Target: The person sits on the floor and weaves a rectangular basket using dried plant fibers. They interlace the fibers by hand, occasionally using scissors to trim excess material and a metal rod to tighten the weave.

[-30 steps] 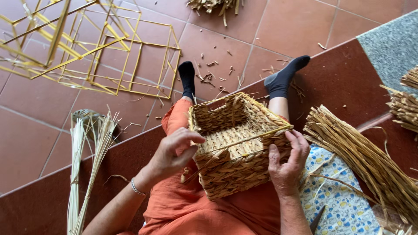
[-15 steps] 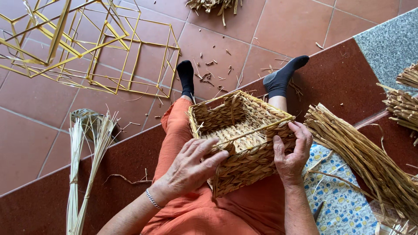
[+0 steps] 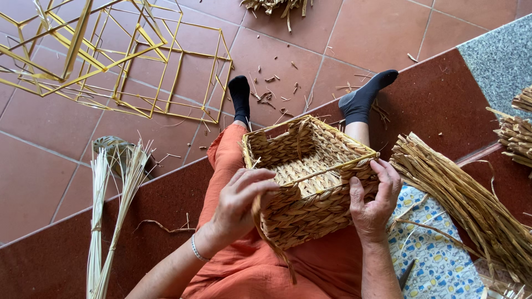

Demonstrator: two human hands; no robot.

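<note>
Here the basket [image 3: 310, 177] sat on the lap, the right hand [image 3: 374, 202] clasping its right near corner, the left hand [image 3: 241, 207] pinching a loose strand [image 3: 271, 243] at its left wall; it looked light, stiff, best held by the rim

Tan woven basket [image 3: 310, 182], orange trousers [image 3: 260, 266], yellow frames [image 3: 111, 61], blue-patterned cloth [image 3: 438, 249].
</note>
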